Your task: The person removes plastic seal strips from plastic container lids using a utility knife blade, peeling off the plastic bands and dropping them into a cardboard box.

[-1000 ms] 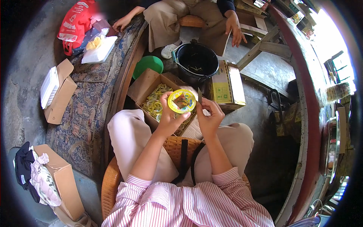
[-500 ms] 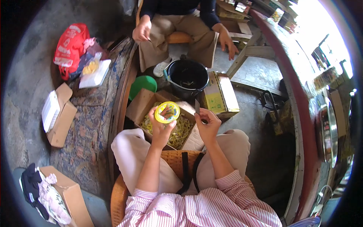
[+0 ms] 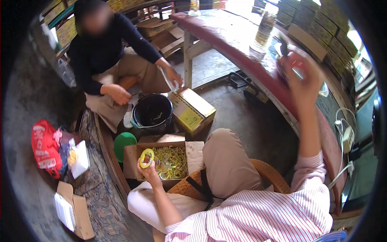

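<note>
My left hand is closed around a round, yellow-rimmed container, held tilted above the near left side of an open cardboard box. Inside that box lies a heap of yellow-green, stringy scraps. Far to the right, my right hand is raised over the red-edged table, its fingers curled and blurred. A dark, narrow piece sticks up at its fingertips. Something shiny shows by the fingers, too smeared to name.
Another person sits opposite, by a black bucket and a yellow-white carton. A tall clear jar stands on the table. At left are a green basin, a red bag and a small carton.
My view has turned right. My right hand has moved from beside the left hand, where it held a flat grey blade, out to the table. The left hand still holds the container.
</note>
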`<act>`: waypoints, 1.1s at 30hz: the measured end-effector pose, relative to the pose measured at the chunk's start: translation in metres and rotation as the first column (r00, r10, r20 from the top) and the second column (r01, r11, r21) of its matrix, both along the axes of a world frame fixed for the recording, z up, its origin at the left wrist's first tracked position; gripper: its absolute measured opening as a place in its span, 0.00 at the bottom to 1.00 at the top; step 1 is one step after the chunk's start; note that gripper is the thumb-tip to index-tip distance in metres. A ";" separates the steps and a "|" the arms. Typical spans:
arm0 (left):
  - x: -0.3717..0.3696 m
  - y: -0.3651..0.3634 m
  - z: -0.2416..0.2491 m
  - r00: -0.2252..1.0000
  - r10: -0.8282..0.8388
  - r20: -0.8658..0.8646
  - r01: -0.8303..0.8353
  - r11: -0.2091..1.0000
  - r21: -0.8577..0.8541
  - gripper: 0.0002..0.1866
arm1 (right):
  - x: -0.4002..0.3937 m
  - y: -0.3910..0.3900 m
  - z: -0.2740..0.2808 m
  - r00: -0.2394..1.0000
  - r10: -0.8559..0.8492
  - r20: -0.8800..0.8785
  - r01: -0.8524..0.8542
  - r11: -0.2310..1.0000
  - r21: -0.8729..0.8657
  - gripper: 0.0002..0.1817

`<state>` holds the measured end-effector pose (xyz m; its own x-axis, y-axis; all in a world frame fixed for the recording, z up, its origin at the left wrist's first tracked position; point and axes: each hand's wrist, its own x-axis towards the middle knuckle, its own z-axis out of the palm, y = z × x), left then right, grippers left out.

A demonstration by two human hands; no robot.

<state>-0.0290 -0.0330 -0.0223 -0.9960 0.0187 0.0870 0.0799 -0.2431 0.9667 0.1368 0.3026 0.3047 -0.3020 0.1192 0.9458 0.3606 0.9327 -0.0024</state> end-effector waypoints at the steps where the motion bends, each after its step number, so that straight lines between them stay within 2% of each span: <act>1: -0.003 0.000 -0.004 1.000 -0.012 0.000 0.012 1.000 0.005 0.30 | 0.010 0.020 0.018 0.998 0.050 0.034 -0.050 0.999 -0.005 0.10; 2: -0.004 0.001 -0.009 0.999 -0.034 -0.011 0.034 0.999 0.016 0.30 | 0.018 0.040 0.031 0.997 0.027 0.071 -0.016 0.989 -0.149 0.13; 4: -0.005 0.002 -0.013 0.999 -0.041 -0.005 0.041 0.999 0.022 0.30 | 0.032 0.087 0.043 0.965 -0.070 0.251 0.123 0.972 -0.203 0.15; 6: -0.004 0.006 -0.008 0.998 -0.038 0.047 0.038 0.999 0.005 0.31 | 0.044 0.138 0.039 0.892 -0.046 0.451 0.151 0.968 -0.200 0.18; 8: -0.005 0.004 -0.015 0.998 -0.051 0.030 0.051 0.999 0.002 0.31 | 0.047 0.173 0.032 0.813 0.019 0.582 0.291 0.852 -0.435 0.20; 9: -0.006 0.003 -0.018 0.998 -0.054 0.019 0.054 0.999 0.005 0.31 | 0.047 0.190 0.026 0.797 0.036 0.603 0.311 0.830 -0.462 0.20; 11: -0.008 -0.003 -0.023 0.998 -0.051 0.030 0.050 0.999 0.020 0.31 | 0.040 0.201 0.018 0.688 0.015 0.726 0.487 0.732 -0.476 0.20; 14: -0.006 -0.006 -0.021 0.997 -0.026 0.067 0.025 1.000 0.016 0.31 | 0.035 0.204 0.007 0.631 -0.030 0.775 0.549 0.724 -0.419 0.18; 17: -0.009 -0.010 -0.033 1.000 0.024 0.012 -0.022 0.996 -0.091 0.28 | 0.034 0.201 0.010 0.635 -0.027 0.772 0.542 0.728 -0.420 0.18; 18: -0.010 -0.010 -0.035 1.000 0.021 0.004 -0.020 0.995 -0.100 0.28 | 0.037 0.203 0.014 0.683 0.051 0.729 0.488 0.711 -0.507 0.19; 22: -0.011 -0.009 -0.039 1.000 0.008 -0.019 -0.011 0.991 -0.132 0.28 | 0.042 0.208 0.019 0.737 0.028 0.675 0.443 0.734 -0.515 0.22; 25: -0.012 -0.010 -0.043 1.000 0.000 -0.004 -0.001 0.992 -0.126 0.27 | 0.044 0.207 0.023 0.748 0.003 0.664 0.479 0.689 -0.543 0.23; 32: -0.010 -0.011 -0.039 1.000 0.006 -0.006 -0.007 0.993 -0.120 0.27 | 0.047 0.212 0.022 0.705 -0.088 0.704 0.530 0.724 -0.441 0.24; 33: -0.010 -0.010 -0.039 1.000 0.009 -0.004 -0.010 0.992 -0.126 0.27 | 0.045 0.213 0.025 0.752 -0.072 0.655 0.480 0.741 -0.469 0.24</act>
